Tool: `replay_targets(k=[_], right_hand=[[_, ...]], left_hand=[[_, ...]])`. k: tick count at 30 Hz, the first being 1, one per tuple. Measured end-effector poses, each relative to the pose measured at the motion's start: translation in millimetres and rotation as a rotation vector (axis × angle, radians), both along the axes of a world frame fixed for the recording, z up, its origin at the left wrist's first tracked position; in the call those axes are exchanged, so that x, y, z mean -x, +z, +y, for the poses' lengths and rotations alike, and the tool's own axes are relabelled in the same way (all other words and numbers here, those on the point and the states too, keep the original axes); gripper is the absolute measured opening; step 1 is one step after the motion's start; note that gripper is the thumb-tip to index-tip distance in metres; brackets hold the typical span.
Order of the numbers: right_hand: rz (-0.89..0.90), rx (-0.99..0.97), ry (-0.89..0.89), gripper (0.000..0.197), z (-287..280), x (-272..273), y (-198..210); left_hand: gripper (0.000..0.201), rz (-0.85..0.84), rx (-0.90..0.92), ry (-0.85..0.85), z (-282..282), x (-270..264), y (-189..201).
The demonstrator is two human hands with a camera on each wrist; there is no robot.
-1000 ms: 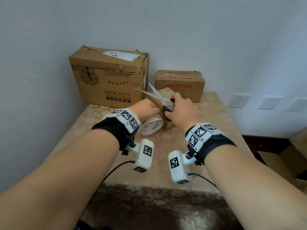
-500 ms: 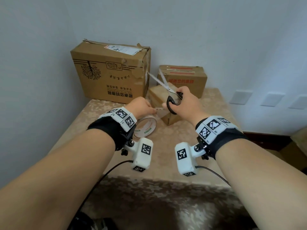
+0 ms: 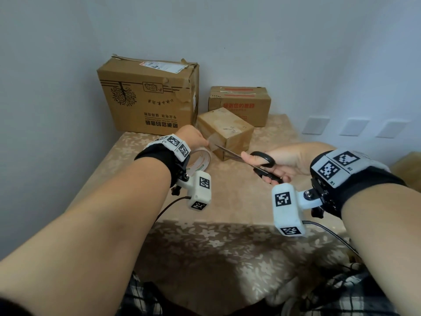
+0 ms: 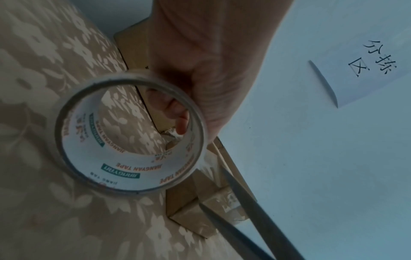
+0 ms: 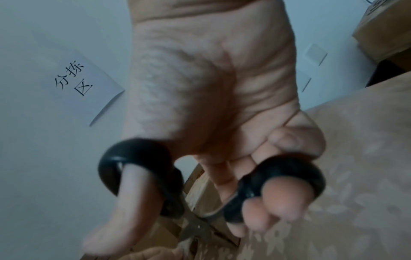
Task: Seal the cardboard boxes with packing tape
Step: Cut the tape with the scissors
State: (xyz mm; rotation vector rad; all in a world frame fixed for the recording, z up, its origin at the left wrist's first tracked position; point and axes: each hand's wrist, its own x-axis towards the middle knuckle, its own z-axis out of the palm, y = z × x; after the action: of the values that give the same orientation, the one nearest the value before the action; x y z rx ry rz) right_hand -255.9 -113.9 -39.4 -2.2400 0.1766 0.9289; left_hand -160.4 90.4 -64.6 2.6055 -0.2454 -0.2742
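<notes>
My left hand (image 3: 190,136) grips the tape roll (image 3: 200,159) taut so my right hand's (image 3: 287,159) scissors (image 3: 241,156) can cut beside the small box (image 3: 227,131).

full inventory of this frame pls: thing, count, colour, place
large box: 1, brown, back left of table, by wall
flat box: 1, brown with red print, back right
small box: 1, brown, in front of both, clear tape running from it to the roll
tape roll: 1, clear on white core, in left hand
scissors: 1, black handles, blades open at the tape
table: 1, beige floral cloth
paper sign: 1, white, on wall
wall plates: 3, white, right wall
left hand: holds roll
right hand: fingers through scissor handles
</notes>
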Motion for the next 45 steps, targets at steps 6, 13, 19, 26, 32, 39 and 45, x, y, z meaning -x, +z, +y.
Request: replay_targets(k=[6, 13, 19, 26, 32, 39, 45], right_hand=[[-0.054, -0.043, -0.049, 0.089, 20, -10, -9], [-0.153, -0.076, -0.075, 0.088, 31, -23, -25], [-0.311, -0.144, -0.103, 0.072, 27, -27, -33], [-0.389, -0.193, -0.123, 0.052, 21, -27, -42], [-0.329, -0.203, -0.082, 0.068, 27, -26, -41], [-0.317, -0.231, -0.104, 0.077, 32, -28, -42], [-0.377, -0.254, -0.134, 0.05, 26, -27, -48]], left_hand=[[0.03, 0.03, 0.0, -0.013, 3, -8, -1], [0.029, 0.065, 0.048, -0.012, 6, -19, -6], [0.028, 0.071, 0.022, -0.027, 6, -20, -5], [0.027, 0.066, 0.009, -0.033, 4, -17, -5], [0.023, 0.056, -0.005, -0.054, 6, -19, -6], [0.024, 0.016, 0.108, -0.014, 7, -23, -15], [0.011, 0.025, 0.12, -0.016, 8, -23, -17]])
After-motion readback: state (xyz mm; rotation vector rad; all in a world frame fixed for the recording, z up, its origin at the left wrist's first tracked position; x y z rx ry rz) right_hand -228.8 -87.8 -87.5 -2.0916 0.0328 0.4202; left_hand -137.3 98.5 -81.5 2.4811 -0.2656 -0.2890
